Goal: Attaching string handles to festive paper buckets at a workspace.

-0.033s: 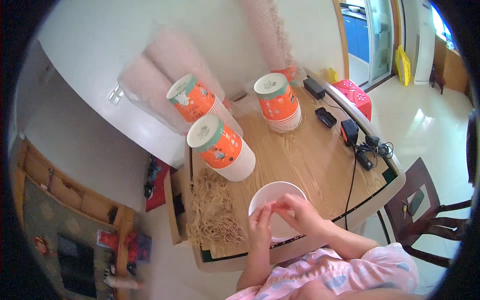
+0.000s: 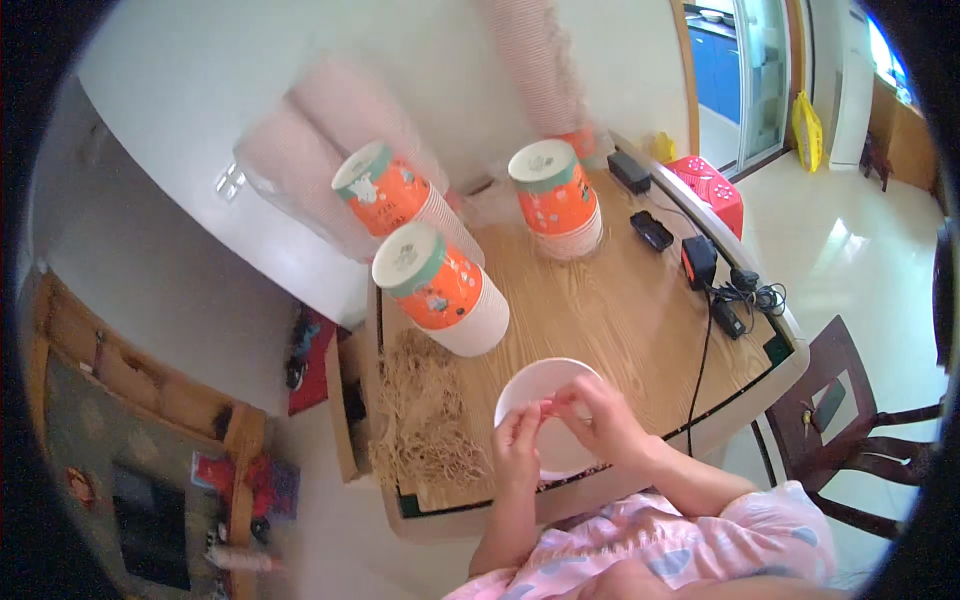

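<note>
Both hands meet fingertip to fingertip over a round white tub [image 2: 515,392] at the table's near edge. My left hand [image 2: 516,445] is closed in a pinch at the tub's left side. From the right, my right hand [image 2: 603,418] pinches close to it. A small reddish bit shows between the fingertips, too small to name. Left of the tub lies a heap of tangled tan strands [image 2: 425,420], like dry roots or string. Beyond the heap stands a stack of paper cups [image 2: 450,295], its top cup orange, green and white.
Two more cup stacks, one at the left [image 2: 395,200] and one farther right [image 2: 557,205], stand behind. Long wrapped cup sleeves [image 2: 375,110] lean on the wall. Chargers and cables [image 2: 735,290] lie along the right edge; a dark chair [image 2: 830,390] is beyond. A red stool [image 2: 710,190] stands behind the table.
The view has shifted very slightly. My hands stay over the tub, with the right fingers a little higher and more bent.
</note>
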Action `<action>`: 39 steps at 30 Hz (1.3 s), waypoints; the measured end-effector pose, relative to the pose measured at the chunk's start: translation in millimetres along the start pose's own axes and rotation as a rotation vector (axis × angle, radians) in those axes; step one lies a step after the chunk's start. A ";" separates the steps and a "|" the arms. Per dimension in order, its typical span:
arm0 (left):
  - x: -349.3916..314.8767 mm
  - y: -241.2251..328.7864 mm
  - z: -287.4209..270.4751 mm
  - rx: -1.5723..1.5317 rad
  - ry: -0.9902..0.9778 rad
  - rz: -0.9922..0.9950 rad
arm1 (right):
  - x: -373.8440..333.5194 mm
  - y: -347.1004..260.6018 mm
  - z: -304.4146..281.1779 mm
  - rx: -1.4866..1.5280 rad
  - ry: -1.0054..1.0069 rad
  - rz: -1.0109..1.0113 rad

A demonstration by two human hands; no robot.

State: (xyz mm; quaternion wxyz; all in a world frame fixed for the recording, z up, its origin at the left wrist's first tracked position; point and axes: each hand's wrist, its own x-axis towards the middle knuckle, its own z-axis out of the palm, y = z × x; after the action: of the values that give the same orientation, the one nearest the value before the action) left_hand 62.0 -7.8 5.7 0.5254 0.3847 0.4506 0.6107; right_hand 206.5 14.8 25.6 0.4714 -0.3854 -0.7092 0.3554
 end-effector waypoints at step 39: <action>2.5 8.9 -1.4 0.720 -0.437 -0.012 | -6.2 37.9 -36.0 -0.036 -0.237 -0.282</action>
State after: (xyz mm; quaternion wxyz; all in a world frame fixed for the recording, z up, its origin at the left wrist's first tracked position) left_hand 57.7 -5.9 13.7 0.4440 0.6619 0.5153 0.3151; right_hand 250.0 31.4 1.1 0.4227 -0.2457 -0.8131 0.3161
